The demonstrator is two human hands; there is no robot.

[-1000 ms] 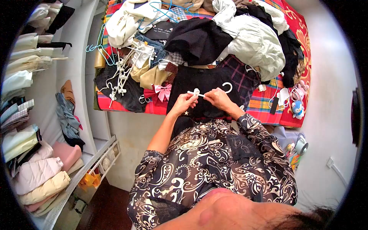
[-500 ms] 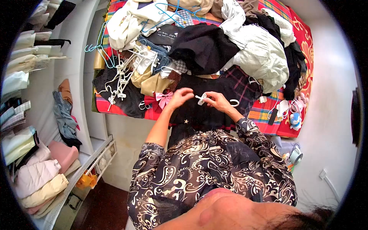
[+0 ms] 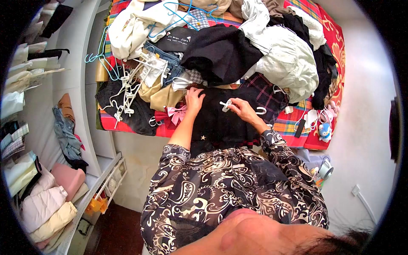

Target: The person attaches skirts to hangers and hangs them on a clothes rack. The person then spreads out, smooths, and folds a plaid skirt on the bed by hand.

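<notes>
Pinching the white clip hanger (image 3: 226,105), the right hand (image 3: 243,109) has thumb and fingers closed over the black garment (image 3: 223,123). The clip points leftward from it, toward the left hand, and the hook shows just to its right, so the long axis seems to run sideways. The left hand (image 3: 194,100), nearer the garment's far left corner, rests there with fingers curled; whether they grip cloth I cannot tell. Just left of it lies a pink bow (image 3: 176,114); beyond both hands, a bulky dark cloth (image 3: 225,53) crowds the garment's far edge.
</notes>
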